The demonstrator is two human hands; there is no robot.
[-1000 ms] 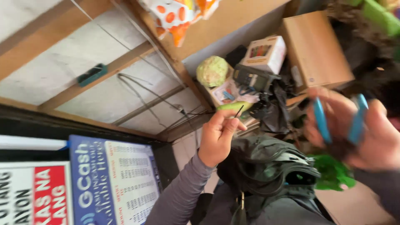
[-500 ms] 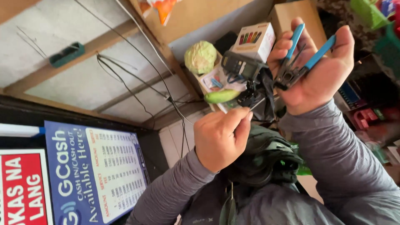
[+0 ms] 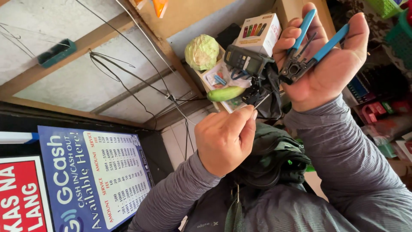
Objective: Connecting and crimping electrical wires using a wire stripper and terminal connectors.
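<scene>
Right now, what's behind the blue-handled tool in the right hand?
Behind the blue-handled tool is the right hand holding it, with a cardboard box past the fingers. The palm covers whatever lies further back.

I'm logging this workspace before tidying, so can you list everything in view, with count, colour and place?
crimping tool: one, blue handles, dark head, in the right hand
thin cable: one, pale, pinched by the left hand
cabbage: one, pale green, on the shelf
cucumber: one, green, below the cabbage
tester device: one, dark grey, beside the cabbage
small box: one, white, upper shelf
poster: one, blue, lower left
dark bag: one, black-green, between the arms
left hand: one, centre
right hand: one, upper right
</scene>
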